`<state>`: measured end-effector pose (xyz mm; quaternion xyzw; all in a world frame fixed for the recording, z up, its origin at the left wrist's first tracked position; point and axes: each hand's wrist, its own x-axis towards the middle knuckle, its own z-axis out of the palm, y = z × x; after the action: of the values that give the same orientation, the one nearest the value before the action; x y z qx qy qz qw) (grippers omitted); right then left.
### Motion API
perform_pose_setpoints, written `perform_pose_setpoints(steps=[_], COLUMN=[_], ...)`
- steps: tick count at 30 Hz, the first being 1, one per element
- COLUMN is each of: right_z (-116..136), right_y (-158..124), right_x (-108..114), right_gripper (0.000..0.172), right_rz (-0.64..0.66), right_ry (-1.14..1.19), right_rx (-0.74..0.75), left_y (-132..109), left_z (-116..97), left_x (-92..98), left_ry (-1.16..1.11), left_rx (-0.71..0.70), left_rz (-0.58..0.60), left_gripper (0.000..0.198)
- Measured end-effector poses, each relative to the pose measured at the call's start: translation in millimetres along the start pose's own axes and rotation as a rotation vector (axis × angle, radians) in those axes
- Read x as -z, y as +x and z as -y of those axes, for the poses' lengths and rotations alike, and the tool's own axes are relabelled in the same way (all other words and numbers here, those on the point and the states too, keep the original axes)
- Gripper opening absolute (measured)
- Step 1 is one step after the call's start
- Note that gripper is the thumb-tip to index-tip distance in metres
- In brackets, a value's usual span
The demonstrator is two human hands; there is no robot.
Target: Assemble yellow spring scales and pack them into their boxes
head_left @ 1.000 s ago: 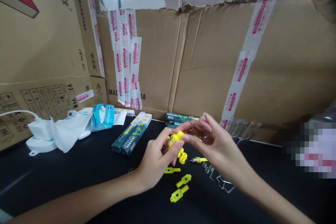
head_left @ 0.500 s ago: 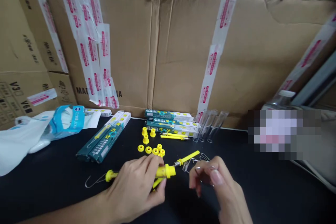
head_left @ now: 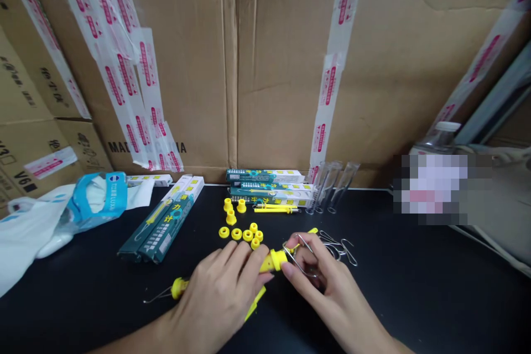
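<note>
My left hand (head_left: 226, 287) is closed around a spring scale (head_left: 271, 261) with a clear tube, yellow end caps and a wire hook (head_left: 160, 294) sticking out to the left. Between the thumb and fingers of my right hand (head_left: 319, 276) is a bent metal wire ring (head_left: 299, 260), at the scale's right yellow cap. Whether the wire has entered the cap I cannot tell. A yellow strip (head_left: 255, 304) shows beneath my left hand. Several wire hooks (head_left: 342, 248) lie just beyond my right hand, near a partly hidden yellow rod (head_left: 313, 230).
Several yellow caps and rings (head_left: 236, 233) lie ahead. Yellow rods (head_left: 276, 209) rest before stacked green-and-white boxes (head_left: 269, 188), with clear tubes (head_left: 332, 188) upright beside them. More boxes (head_left: 161, 227) and a tissue pack (head_left: 99, 199) lie left. A bottle (head_left: 442, 138) stands right, before cardboard (head_left: 282, 94).
My right hand has moved left to the scale's right end and the wire ring now meets the yellow cap there. The scale has shifted slightly right in my left hand. The view has tilted down.
</note>
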<state>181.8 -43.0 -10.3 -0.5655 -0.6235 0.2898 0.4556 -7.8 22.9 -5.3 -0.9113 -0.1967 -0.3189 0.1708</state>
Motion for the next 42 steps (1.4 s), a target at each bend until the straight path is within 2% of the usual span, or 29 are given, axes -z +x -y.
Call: perform_pose_setpoints(steps=[4,9,11,13,17,20,24,28,33,38,42], right_z=[0.3,-1.5,-1.5,-1.2,-1.3,-3.3,-2.3,1.1,-4.0,-1.6,4.1], right_y=[1.1,0.3,-0.6,-0.7,1.5,1.7,-0.6,-2.1,-4.4,-5.6,-4.2], right_x=[0.2,-1.9,-3.7,-4.5,-2.1,-1.1,-2.3,-2.2,-2.5,1.1,3.7], right_gripper=[0.033,0.031,0.039,0.044,0.036,0.036,0.033,0.026,0.034,0.037,0.04], right_rz=[0.03,0.162,0.203,0.192,0.101,0.098,0.063,0.161,0.292,0.332,0.361], right_ry=[-0.016,0.034,0.091,0.136,0.149,0.186,0.084,-0.083,-0.268,-0.155,-0.014], right_rx=[-0.035,0.03,0.067,0.076,0.064,-0.004,0.015,0.083,0.187,0.171,0.118], left_y=[1.1,-0.1,-1.1,-1.8,-1.7,-1.3,0.0,1.0,0.8,1.3,4.1], left_z=[0.5,0.6,0.9,1.2,1.0,1.0,1.9,1.6,-0.4,-2.5,-0.8], left_x=[0.7,4.4,4.8,4.1,0.8,-0.3,1.2,3.3,4.9,8.3,8.7], left_ry=[0.005,0.011,0.006,-0.009,-0.002,0.018,0.064,0.047,0.04,0.077,0.037], left_rx=[0.014,0.007,0.015,0.021,0.028,0.035,0.0,-0.037,-0.164,-0.191,-0.179], left_rz=[0.007,-0.034,-0.01,0.008,-0.014,-0.019,0.005,0.027,0.018,0.022,0.069], left_gripper=[0.026,0.049,0.047,0.042,0.034,0.035,0.036,0.032,0.031,0.026,0.04])
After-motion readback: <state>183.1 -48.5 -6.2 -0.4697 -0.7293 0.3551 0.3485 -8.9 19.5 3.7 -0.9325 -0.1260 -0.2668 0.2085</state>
